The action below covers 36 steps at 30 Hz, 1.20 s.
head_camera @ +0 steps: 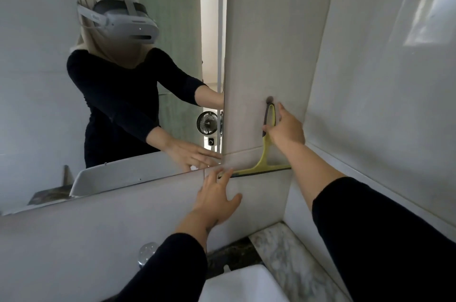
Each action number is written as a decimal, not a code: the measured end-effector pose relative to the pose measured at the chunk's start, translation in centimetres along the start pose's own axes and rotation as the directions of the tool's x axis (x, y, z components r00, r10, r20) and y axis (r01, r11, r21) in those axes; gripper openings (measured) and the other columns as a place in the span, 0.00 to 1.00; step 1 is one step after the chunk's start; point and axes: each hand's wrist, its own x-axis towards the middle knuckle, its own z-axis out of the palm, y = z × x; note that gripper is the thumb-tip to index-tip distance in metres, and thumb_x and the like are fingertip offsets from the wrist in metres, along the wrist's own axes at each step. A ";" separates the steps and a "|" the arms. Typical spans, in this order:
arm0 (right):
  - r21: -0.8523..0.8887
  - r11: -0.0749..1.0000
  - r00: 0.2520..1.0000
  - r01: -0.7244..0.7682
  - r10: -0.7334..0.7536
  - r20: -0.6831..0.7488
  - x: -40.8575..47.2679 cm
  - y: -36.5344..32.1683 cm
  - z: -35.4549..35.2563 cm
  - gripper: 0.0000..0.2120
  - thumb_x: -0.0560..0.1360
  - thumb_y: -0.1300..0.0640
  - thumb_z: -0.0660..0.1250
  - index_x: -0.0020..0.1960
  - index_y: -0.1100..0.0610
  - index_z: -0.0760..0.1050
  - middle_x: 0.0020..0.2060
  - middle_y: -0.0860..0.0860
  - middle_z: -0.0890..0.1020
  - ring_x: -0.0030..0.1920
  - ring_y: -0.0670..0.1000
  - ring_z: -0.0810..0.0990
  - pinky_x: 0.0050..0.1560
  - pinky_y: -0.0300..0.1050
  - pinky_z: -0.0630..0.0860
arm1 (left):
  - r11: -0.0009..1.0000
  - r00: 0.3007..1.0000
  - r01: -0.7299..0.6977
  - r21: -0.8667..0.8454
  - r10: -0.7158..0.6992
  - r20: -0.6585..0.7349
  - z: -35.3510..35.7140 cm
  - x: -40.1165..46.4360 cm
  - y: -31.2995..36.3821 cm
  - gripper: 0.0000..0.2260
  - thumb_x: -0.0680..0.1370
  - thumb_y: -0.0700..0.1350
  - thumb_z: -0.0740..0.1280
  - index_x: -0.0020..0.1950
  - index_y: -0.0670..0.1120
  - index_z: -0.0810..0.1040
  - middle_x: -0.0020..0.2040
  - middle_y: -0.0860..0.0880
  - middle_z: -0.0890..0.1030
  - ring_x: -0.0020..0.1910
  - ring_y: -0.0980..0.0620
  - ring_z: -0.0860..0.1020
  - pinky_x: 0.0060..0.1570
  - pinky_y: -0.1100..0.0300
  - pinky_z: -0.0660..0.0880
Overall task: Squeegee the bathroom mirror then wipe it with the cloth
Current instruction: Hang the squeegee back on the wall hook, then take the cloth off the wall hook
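Squeegee: yellow-green, hanging from a dark hook on the tiled wall panel just right of the mirror; handle loop uppermost on the hook, long axis of the handle running near vertical; blade lowermost, lying crosswise along the tile joint, its left end close to the mirror's lower right corner.

Right hand: reaches up and forward to the handle; thumb and fingers closing about the lower part of the loop, index finger extended upward beside it; contact appears made, though whether the grip is firm cannot be told; this is the nearer hand to the handle and the one placed to lift it.

Left hand: fingers spread wide, holding nothing; fingertips at the lower mirror edge, just beside the left end of the blade; whether it touches the blade cannot be told.

Mirror: lies to the left of the squeegee, well within reach; reflects the person, both arms and a small fan.

Cloth: not in view.

Below: sink and marble table at the lower edge; tap knob to the left.

Stage, as judged: tool not yet off its hook; squeegeeing not begun. Coming move, as judged: the loop must go up and off the hook along the handle's vertical axis, then travel leftward to the glass, blade kept crosswise.
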 end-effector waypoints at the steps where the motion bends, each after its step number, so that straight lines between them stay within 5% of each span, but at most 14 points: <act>1: -0.067 0.998 1.000 0.000 0.001 0.026 -0.9 0.1 0.0 0.31 0.75 0.54 0.69 0.75 0.46 0.61 0.63 0.56 0.77 0.62 0.59 0.76 0.56 0.50 0.73 | 1.000 1.000 0.005 0.004 -0.005 0.006 -0.6 -0.2 0.2 0.30 0.76 0.55 0.64 0.75 0.51 0.58 0.74 0.48 0.56 0.73 0.48 0.58 0.69 0.47 0.63; 8: -0.128 0.987 0.940 0.097 -0.048 0.338 -7.5 -2.2 0.5 0.26 0.74 0.49 0.70 0.70 0.54 0.71 0.68 0.54 0.75 0.68 0.57 0.72 0.66 0.51 0.70 | 0.989 0.997 0.068 0.128 -0.071 0.022 -7.9 -3.6 0.7 0.23 0.78 0.51 0.62 0.73 0.50 0.64 0.72 0.46 0.66 0.71 0.46 0.64 0.68 0.53 0.63; 18: 0.036 0.875 0.780 0.483 -0.449 0.435 -16.5 -15.9 3.5 0.22 0.76 0.47 0.67 0.69 0.49 0.72 0.69 0.53 0.73 0.69 0.56 0.70 0.65 0.51 0.70 | 0.925 0.931 0.338 0.174 -0.303 -0.202 -21.2 -15.3 -4.9 0.17 0.78 0.50 0.63 0.67 0.52 0.72 0.69 0.47 0.69 0.68 0.47 0.67 0.67 0.51 0.64; 22: 0.139 0.779 0.667 0.611 -0.602 0.439 -20.6 -22.3 6.7 0.21 0.76 0.48 0.66 0.68 0.49 0.73 0.68 0.54 0.74 0.68 0.59 0.70 0.64 0.56 0.72 | 0.884 0.854 0.442 0.152 -0.363 -0.373 -26.7 -20.8 -8.4 0.17 0.77 0.48 0.64 0.66 0.51 0.74 0.69 0.47 0.69 0.67 0.47 0.67 0.67 0.50 0.65; 29: 0.315 0.635 0.462 0.706 -0.749 0.475 -27.9 -30.3 13.3 0.21 0.79 0.50 0.62 0.71 0.49 0.70 0.69 0.56 0.71 0.68 0.58 0.69 0.66 0.56 0.70 | 0.770 0.620 0.636 0.061 -0.462 -0.635 -31.9 -27.8 -14.4 0.23 0.76 0.47 0.64 0.72 0.52 0.66 0.73 0.49 0.60 0.71 0.46 0.59 0.64 0.47 0.69; 36: 0.446 0.603 0.432 0.662 -0.792 0.431 -32.6 -34.6 19.7 0.24 0.80 0.53 0.60 0.75 0.48 0.62 0.63 0.54 0.72 0.63 0.56 0.72 0.63 0.53 0.72 | 0.745 0.503 0.660 -0.095 -0.532 -0.681 -33.1 -29.0 -20.0 0.26 0.77 0.48 0.63 0.74 0.57 0.59 0.74 0.48 0.59 0.71 0.46 0.60 0.62 0.47 0.69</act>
